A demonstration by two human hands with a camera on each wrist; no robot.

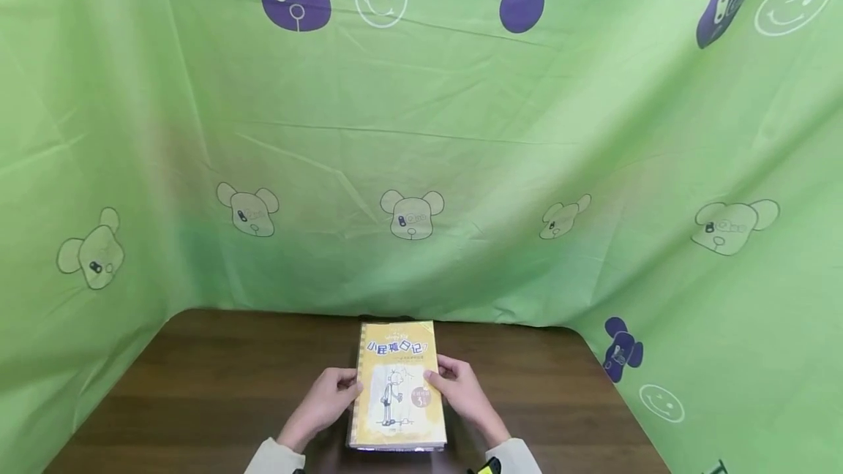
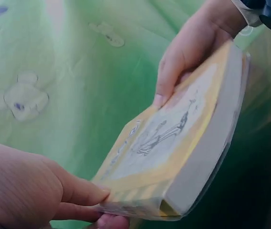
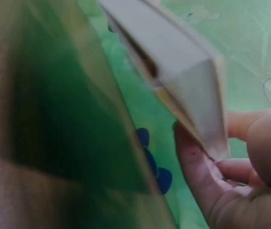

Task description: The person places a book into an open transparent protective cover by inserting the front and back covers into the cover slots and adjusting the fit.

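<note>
A thick paperback book (image 1: pixel 395 357) with a yellow cover, Chinese title letters and a line-drawn figure is held between both hands, above the table. My left hand (image 1: pixel 325 402) grips its striped spine side, thumb on top and fingers beneath, as the left wrist view shows. On the opposite long side, my right hand (image 1: pixel 465 392) pinches the book with its thumb on the cover. In the right wrist view, the white page block (image 3: pixel 187 86) and a slightly parted lower cover show above the right hand's fingers (image 3: pixel 197 167). The book's underside is mostly hidden.
A dark brown wooden table (image 1: pixel 217 386) with rounded far corners lies beneath the hands. Green cloth (image 1: pixel 461 262) printed with bear heads and smiley faces hangs behind the table and along both sides.
</note>
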